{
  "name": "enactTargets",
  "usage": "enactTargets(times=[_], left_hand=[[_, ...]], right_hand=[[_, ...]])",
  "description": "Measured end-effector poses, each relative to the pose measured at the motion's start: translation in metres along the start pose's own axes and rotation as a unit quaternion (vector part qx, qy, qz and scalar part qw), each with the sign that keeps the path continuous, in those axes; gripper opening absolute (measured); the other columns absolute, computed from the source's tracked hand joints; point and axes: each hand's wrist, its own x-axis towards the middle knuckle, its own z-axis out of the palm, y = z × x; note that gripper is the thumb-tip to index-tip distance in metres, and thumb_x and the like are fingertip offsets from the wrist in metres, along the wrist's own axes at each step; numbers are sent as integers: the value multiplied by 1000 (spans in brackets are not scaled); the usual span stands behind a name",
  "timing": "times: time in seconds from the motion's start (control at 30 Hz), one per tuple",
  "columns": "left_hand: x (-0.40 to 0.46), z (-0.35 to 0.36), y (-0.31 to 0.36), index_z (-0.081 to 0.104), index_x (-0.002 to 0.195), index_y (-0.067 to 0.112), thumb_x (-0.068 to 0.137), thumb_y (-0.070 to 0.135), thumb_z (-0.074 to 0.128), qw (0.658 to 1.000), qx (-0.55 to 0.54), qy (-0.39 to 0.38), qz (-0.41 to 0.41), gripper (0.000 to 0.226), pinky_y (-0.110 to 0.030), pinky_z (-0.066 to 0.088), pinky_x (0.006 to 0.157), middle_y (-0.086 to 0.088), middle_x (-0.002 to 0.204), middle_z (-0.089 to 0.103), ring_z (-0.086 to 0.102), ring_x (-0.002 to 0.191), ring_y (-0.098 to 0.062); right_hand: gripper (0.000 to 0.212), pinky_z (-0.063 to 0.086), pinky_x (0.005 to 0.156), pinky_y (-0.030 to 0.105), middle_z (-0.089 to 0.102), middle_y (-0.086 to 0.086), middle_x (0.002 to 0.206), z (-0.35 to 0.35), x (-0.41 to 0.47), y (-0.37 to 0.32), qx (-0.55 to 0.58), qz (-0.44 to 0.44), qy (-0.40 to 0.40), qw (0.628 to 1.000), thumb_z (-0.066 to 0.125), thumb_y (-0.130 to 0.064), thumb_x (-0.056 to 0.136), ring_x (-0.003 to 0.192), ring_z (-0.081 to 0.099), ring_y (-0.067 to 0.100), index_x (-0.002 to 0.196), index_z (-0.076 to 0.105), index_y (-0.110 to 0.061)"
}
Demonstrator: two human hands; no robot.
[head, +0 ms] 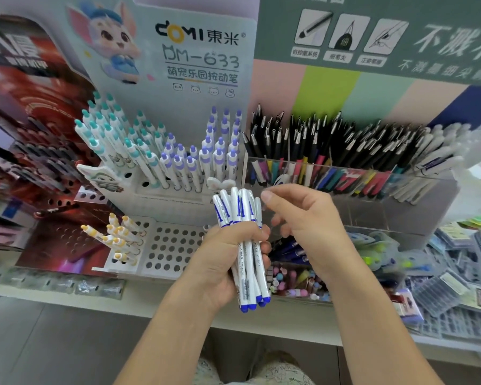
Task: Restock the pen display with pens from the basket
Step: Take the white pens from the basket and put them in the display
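as a person stands at a stationery shelf, the left hand (220,262) grips a bundle of white plastic pens with blue clips and blue end caps (246,245), fingers curled tight around the middle of the barrels. the pens are slim and glossy, printed with small dark lettering along the barrel, and the bundle is held just in front of the shelf, below the white perforated pen display stand with a cartoon header card (178,173). their long axis runs nearly upright, tilted slightly, with the rounded white caps and blue clips pointing up toward the stand and the blue ends pointing down toward the person. the right hand (303,215) hovers just beside the top of the bundle, thumb and forefinger drawn close together and the other fingers loosely curled; whether it pinches anything cannot be told through the blur. to the right stands a clear acrylic bin of black-capped pens (345,176); on the display stand, teal-topped and purple-topped white pens sit in rows of holes.
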Motion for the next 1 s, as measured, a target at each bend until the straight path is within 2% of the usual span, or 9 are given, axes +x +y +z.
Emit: enactTargets(times=[0.13, 0.23, 0.33, 0.43, 0.57, 0.73, 0.83, 0.9, 1.0], left_hand=[[3, 0, -1, 62, 90, 5, 63, -2, 65, 999, 46, 4, -1, 28, -26, 47, 47, -9, 71, 56, 54, 54, -17], [4, 0, 1, 62, 88, 6, 64, -3, 65, 999, 37, -7, -3, 26, -26, 47, 46, -10, 72, 56, 53, 53, -17], [3, 1, 0, 65, 91, 4, 70, -8, 67, 999, 36, 10, -8, 24, -26, 48, 45, -12, 73, 56, 55, 51, -17], [2, 3, -2, 68, 91, 2, 80, -9, 67, 999, 33, 29, -14, 16, -25, 49, 44, -12, 68, 58, 57, 50, -16], [-2, 5, -2, 72, 92, 3, 63, 7, 79, 999, 37, 23, -10, 30, -24, 51, 44, -9, 63, 61, 60, 50, -15], [-3, 4, 3, 70, 81, 5, 62, 7, 79, 1000, -11, 20, -5, 20, -22, 50, 43, -7, 62, 59, 57, 48, -14], [-2, -2, 5, 66, 90, 5, 62, 5, 78, 999, -30, 37, 3, 30, -21, 49, 42, -6, 66, 55, 53, 48, -12], [-3, -6, 4, 63, 95, 6, 63, 3, 78, 999, -19, 47, 14, 36, -20, 48, 42, -5, 66, 53, 51, 49, -11], [-3, -8, 2, 61, 88, 8, 63, 2, 79, 998, -2, 54, 24, 31, -21, 47, 41, -4, 64, 52, 50, 47, -11]], right_hand=[[19, 46, 61, 34, 68, 8, 82, -1, 1, 4, 3, -3, -84, 996, 72, -21, 93, 64, 59, 13, 111, 76, -26], [21, 49, 62, 31, 65, 11, 84, -4, 2, 3, 5, -5, -107, 994, 71, -15, 93, 65, 60, 15, 113, 74, -23], [19, 52, 63, 30, 65, 9, 88, -3, 2, 1, 28, 21, -110, 993, 69, -7, 93, 68, 61, 17, 111, 70, -13], [14, 52, 64, 32, 71, 4, 83, -2, 3, 0, 42, 55, -90, 994, 63, -1, 94, 70, 61, 18, 105, 67, -8], [16, 53, 65, 30, 71, 9, 82, -6, 0, 0, 132, 68, -68, 987, 59, 4, 92, 72, 62, 20, 106, 64, -2], [19, 53, 60, 21, 61, 4, 80, -21, -6, -15, 243, -8, 30, 970, 54, 11, 91, 68, 60, 13, 98, 62, -5], [20, 53, 64, 20, 62, 1, 83, -38, -3, -21, 282, -101, 123, 946, 55, 9, 93, 70, 61, 10, 95, 60, -10], [22, 54, 66, 21, 63, 0, 84, -42, 3, -19, 220, -168, 176, 945, 59, 10, 91, 74, 63, 11, 97, 60, -11], [23, 57, 72, 25, 66, -1, 88, -28, 8, -5, 65, -193, 221, 954, 66, 8, 89, 79, 65, 11, 98, 62, -13]])
